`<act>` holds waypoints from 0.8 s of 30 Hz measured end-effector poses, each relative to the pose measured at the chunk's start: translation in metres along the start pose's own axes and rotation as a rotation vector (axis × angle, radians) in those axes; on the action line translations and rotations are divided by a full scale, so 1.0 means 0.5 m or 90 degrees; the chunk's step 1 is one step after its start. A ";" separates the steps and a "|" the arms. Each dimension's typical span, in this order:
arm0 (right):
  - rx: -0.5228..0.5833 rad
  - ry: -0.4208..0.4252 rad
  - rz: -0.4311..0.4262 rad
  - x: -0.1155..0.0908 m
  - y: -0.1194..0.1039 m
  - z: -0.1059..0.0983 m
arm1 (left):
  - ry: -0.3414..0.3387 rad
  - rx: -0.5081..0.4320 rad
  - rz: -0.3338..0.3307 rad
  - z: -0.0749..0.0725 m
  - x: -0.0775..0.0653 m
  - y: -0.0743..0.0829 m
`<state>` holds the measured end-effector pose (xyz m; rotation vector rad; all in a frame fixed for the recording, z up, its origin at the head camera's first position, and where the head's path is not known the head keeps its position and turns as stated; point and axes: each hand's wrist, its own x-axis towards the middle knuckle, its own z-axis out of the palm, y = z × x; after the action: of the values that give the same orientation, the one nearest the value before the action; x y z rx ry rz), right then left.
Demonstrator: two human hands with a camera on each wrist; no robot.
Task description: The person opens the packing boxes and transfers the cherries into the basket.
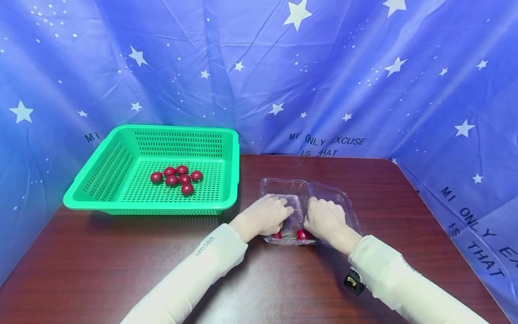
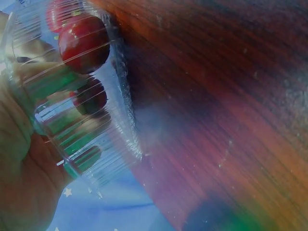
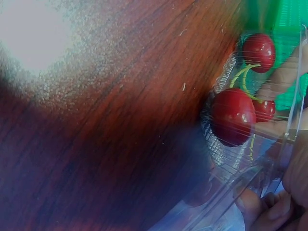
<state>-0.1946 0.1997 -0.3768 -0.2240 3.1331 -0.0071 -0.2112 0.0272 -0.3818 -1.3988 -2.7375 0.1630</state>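
A clear plastic clamshell box [image 1: 283,184] lies with its lid [image 1: 340,198] folded out to the right. My left hand [image 1: 265,216] reaches into the box, its fingers bent around a red cherry [image 2: 90,96], seen through the wall in the left wrist view. A stem shows by the fingertips. Along the near wall sit two cherries, one [image 1: 302,234] to the right and another [image 1: 277,235] partly under my left hand. My right hand [image 1: 325,220] grips the box's edge by the hinge, fingers curled; in the right wrist view its fingertips [image 3: 274,211] show beyond the plastic.
A green slotted basket [image 1: 232,180] stands at the left of the brown table [image 1: 251,283], with several cherries [image 1: 171,180] on its floor. Blue star-printed cloth [image 1: 251,90] hangs behind and on both sides. A small black device [image 1: 354,282] is strapped at my right wrist.
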 end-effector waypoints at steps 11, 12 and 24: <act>-0.002 0.004 -0.003 0.000 -0.002 0.000 | 0.006 0.016 -0.003 -0.015 -0.002 -0.006; -0.002 0.005 -0.003 0.000 -0.003 0.000 | 0.006 0.016 -0.004 -0.016 -0.003 -0.006; -0.005 0.017 -0.005 -0.002 -0.003 0.000 | 0.012 0.015 -0.019 -0.027 -0.009 -0.021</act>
<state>-0.1936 0.1983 -0.3766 -0.2371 3.1595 0.0028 -0.2158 0.0183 -0.3670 -1.3455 -2.7300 0.1787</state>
